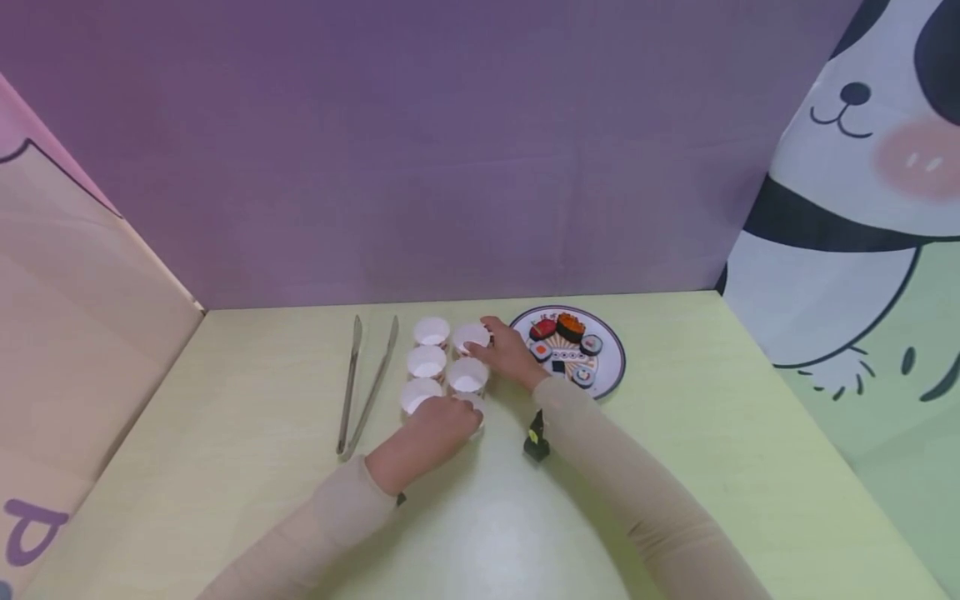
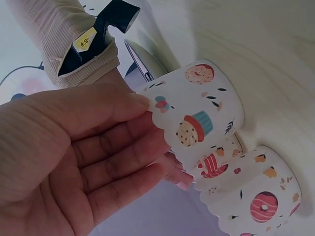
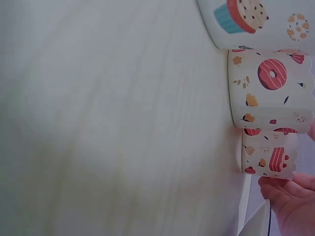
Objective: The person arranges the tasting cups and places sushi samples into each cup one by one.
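Scalloped paper baking cups stand in two columns on the table, their sides printed with cupcakes and doughnuts. My left hand (image 1: 435, 429) pinches the rim of the nearest cup in the right column (image 2: 211, 105), thumb on its printed outside. At the far end of that column, my right hand (image 1: 510, 357) grips the farthest cup (image 1: 470, 335) by its side, thumb at the near rim. Between them is the middle cup (image 1: 468, 377). The left column holds a far cup (image 1: 431, 332), a middle cup (image 1: 426, 362) and a near cup (image 1: 420, 392), partly behind my left hand.
Metal tongs (image 1: 349, 383) lie spread on the table (image 1: 262, 417), left of the cups. A round plate (image 1: 617, 354) with several sushi pieces sits to the right, close to my right wrist. A purple backdrop (image 1: 465, 167) rises behind the table.
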`<state>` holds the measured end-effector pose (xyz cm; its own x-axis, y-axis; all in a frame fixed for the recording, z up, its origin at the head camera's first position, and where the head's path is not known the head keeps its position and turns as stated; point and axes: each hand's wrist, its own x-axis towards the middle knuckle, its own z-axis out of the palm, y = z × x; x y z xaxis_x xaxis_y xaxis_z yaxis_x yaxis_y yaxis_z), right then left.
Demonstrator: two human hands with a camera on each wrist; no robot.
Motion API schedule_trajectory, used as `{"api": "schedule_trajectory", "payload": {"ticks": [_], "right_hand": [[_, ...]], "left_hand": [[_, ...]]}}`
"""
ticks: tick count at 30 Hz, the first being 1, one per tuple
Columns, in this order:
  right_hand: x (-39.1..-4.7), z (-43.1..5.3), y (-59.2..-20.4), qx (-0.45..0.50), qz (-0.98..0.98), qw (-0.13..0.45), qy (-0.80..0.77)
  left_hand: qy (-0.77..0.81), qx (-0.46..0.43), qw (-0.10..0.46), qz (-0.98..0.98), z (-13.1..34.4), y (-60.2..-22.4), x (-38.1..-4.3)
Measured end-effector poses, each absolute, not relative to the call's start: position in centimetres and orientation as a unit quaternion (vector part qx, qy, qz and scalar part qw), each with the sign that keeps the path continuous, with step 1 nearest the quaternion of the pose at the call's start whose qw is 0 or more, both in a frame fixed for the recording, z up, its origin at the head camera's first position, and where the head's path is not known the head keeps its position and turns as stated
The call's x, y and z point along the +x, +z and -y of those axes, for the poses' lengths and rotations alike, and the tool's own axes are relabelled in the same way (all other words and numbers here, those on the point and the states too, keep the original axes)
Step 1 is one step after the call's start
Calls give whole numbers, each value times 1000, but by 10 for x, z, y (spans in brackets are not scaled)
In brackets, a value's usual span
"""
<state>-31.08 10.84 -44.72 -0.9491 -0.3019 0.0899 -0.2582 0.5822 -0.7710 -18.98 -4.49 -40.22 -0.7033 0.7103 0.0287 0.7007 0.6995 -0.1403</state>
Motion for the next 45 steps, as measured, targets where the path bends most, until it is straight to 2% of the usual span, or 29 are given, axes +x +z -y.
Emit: {"api": "schedule_trajectory", "payload": {"ticks": [7, 14, 22, 29, 40, 45], "right_hand": [[-311, -109, -447, -155, -889, 33, -429], [-311, -110, -448, -155, -890, 36, -427], [-308, -111, -445, -154, -888, 23, -433], [-305, -117, -439, -154, -893, 10, -424], [-292, -142, -429, -143, -906, -15, -399], [-287, -152, -427, -132, -914, -23, -382]], "left_hand": [[68, -381, 57, 920, 47, -402, -190], [53, -367, 45, 928, 48, -401, -190], [47, -366, 143, 918, 56, -400, -189], [12, -356, 139, 924, 68, -398, -191], [-47, -331, 182, 925, 90, -394, -195], [-58, -300, 173, 936, 101, -391, -194]]}}
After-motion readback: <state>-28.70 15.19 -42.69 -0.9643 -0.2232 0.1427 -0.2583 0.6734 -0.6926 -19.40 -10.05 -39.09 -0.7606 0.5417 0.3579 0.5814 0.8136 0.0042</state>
